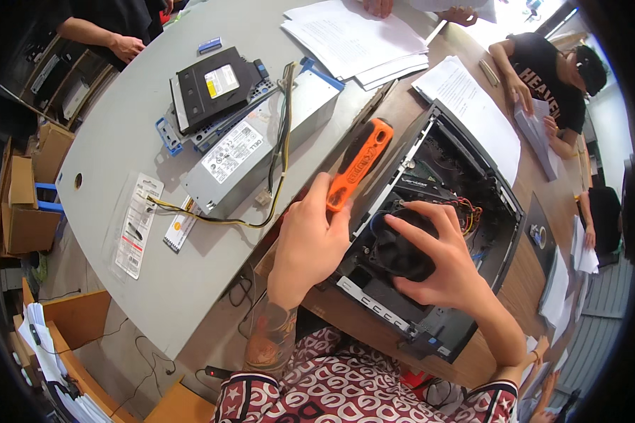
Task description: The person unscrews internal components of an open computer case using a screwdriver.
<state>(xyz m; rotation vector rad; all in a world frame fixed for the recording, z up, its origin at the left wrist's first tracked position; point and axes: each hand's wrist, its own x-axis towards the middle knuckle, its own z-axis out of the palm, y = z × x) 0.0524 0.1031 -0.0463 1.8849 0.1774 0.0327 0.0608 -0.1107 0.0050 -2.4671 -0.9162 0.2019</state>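
The left hand grips an orange tool, best held clear, its long axis slanting away rightward, while the right hand, fingers curved wide around the round black part inside the open case, should press evenly, the case lying lengthwise from near-left to far-right.

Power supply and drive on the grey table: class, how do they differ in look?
The power supply is silver, the drive black. The power supply is a long, deep box; the drive is flatter. Cables cross the power supply; none cross the drive. Both have labels on top.
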